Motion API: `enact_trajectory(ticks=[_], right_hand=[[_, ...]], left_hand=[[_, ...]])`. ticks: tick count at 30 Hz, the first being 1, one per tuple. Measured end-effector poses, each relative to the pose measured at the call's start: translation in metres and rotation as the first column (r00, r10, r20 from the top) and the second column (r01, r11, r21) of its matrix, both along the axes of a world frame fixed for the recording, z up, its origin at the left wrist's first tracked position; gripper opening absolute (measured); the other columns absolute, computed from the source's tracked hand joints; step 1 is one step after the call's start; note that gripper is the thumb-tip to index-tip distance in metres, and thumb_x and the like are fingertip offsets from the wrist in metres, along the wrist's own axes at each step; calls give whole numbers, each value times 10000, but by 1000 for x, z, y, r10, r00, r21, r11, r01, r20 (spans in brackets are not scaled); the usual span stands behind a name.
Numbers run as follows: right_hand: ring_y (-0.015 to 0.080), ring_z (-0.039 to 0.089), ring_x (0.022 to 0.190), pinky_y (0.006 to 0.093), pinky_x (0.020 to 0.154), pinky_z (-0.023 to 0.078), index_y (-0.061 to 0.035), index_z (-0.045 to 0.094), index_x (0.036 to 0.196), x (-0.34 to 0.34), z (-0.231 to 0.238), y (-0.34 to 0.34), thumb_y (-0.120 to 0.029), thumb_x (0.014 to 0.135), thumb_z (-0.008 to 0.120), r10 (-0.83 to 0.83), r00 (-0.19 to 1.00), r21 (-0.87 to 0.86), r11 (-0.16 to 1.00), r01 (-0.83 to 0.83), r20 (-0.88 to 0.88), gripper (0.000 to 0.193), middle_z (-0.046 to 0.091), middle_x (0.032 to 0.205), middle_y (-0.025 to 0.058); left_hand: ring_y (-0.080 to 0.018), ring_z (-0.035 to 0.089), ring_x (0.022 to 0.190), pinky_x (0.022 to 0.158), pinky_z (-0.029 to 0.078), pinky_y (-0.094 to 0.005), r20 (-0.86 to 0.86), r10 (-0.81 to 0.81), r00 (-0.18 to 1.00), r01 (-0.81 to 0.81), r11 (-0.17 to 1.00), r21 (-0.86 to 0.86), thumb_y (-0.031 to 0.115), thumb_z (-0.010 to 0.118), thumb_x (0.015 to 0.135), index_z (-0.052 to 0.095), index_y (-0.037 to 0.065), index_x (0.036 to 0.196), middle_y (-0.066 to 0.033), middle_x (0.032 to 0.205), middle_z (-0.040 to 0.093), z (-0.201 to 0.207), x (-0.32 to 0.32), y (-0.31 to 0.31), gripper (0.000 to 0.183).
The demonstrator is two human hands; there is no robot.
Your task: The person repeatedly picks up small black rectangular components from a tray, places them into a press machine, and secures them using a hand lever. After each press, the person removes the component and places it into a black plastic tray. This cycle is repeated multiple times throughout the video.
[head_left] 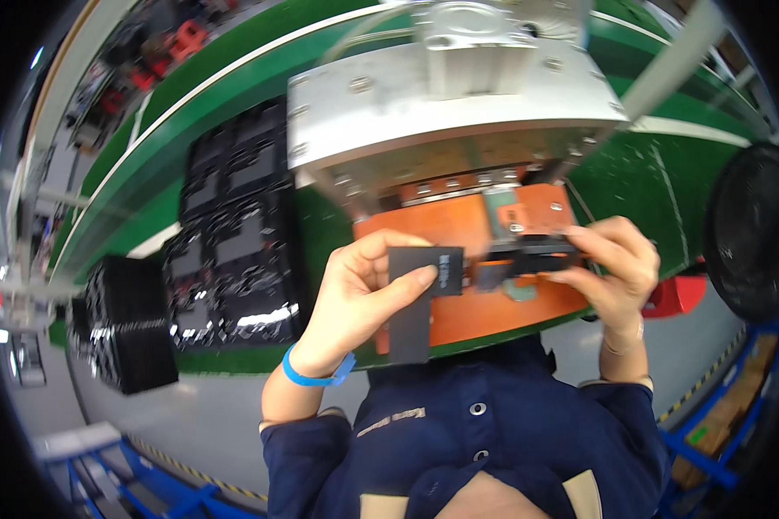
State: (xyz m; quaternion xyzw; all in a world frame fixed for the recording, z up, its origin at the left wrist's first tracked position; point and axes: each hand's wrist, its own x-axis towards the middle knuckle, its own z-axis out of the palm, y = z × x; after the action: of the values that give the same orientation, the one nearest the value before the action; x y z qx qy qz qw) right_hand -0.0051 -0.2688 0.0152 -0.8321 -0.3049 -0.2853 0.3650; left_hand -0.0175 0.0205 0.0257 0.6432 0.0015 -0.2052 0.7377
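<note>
My left hand [348, 298], with a blue band at its wrist, pinches a flat black L-shaped piece [409, 331] between thumb and fingers. The piece is over the front left part of an orange base plate [476, 322]. My right hand [616, 270] has its thumb and fingers closed on the right end of a dark block-like part [541, 253], slightly blurred, at the right of the plate. Just behind that part is an orange block [544, 208] with a green strip beside it. A small gap separates the L-shaped piece from the dark part.
A silver metal press [372, 117] stands over the back of the plate. To its left, shiny black trays [234, 251] hold flat dark pieces on the green tabletop [666, 186]. A black stack [130, 324] stands farther left. At right are a round black object [744, 233] and a red stool-like thing [679, 296].
</note>
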Motion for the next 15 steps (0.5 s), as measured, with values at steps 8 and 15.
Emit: enact_trajectory(ticks=[8, 15], right_hand=[[39, 496, 811, 162, 767, 389, -8, 578, 1317, -6, -50, -130, 38, 835, 696, -370, 838, 237, 841, 486, -401, 498, 571, 988, -31], [57, 335, 642, 231, 562, 283, -100, 690, 1194, 18, -159, -215, -216, 820, 788, -720, 579, -146, 665, 732, -382, 403, 429, 758, -58]], left_hand=[[-219, 688, 822, 711, 561, -293, 938, -190, 289, -952, 44, 302, -122, 717, 721, 733, 19, 1010, -105, 899, 694, 14, -59, 99, 322], [-284, 673, 1017, 838, 553, -352, 786, -218, 578, -815, -201, 543, 46, 694, 805, 703, 64, 1094, -101, 1085, 696, -69, -71, 119, 290]])
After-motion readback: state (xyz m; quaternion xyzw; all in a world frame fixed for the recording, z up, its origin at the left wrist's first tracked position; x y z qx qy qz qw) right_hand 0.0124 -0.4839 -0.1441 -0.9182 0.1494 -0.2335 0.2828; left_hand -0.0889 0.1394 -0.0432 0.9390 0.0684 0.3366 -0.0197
